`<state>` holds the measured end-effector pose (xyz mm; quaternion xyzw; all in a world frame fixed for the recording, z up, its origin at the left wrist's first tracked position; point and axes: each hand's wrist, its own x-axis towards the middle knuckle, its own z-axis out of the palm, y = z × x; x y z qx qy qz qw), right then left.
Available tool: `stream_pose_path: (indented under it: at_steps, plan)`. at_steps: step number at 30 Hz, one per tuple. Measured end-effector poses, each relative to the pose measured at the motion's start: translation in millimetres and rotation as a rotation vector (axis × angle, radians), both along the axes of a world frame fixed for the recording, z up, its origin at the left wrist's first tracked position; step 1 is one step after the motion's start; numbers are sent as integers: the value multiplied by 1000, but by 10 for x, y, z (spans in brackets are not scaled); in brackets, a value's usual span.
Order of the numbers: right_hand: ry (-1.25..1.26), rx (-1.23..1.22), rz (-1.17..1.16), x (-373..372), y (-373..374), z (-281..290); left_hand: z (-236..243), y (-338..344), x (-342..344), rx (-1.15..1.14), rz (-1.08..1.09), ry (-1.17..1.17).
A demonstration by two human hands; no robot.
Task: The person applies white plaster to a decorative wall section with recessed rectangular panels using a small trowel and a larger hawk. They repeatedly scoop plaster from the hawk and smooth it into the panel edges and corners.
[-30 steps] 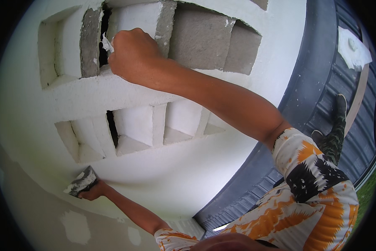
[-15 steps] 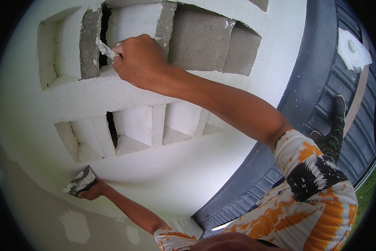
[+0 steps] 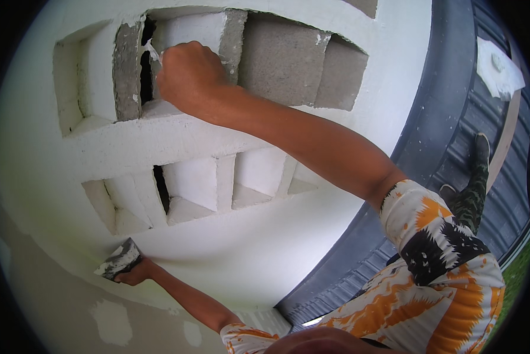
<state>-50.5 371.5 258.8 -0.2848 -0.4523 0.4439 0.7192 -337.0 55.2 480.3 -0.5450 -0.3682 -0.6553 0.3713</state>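
My right hand [image 3: 191,76] is closed around a small putty knife [image 3: 153,52], its blade smeared with white filler. The handle is hidden in my fist. The blade is at the edge of a narrow dark gap [image 3: 146,76], beside a rough grey upright divider [image 3: 127,74] in the upper wall recess. Lower left, my left hand [image 3: 136,273] grips a wide filling knife [image 3: 121,258] with white filler spread over its dark face. It is held near the wall below the lower row of recesses.
The white wall [image 3: 229,259] carries a lower row of white recesses [image 3: 189,183] with another dark gap. Bare grey recesses [image 3: 282,56] lie right of my fist. Dark ribbed metal sheeting [image 3: 448,130] runs down the right side, with a white sheet [image 3: 499,69] on it.
My right hand has moved up along the gap with the small putty knife. My left hand keeps its hold on the wide knife. The whole view has shifted slightly.
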Motion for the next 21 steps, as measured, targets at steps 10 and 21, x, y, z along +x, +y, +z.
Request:
stream_pose_path:
  at_steps: [10,21]
  plan:
    - [328,72,73,380,145,-4,14,26,-15,40,88,-16]
    - [455,4,199,378,409,38,-53,116,127,45,40,-31]
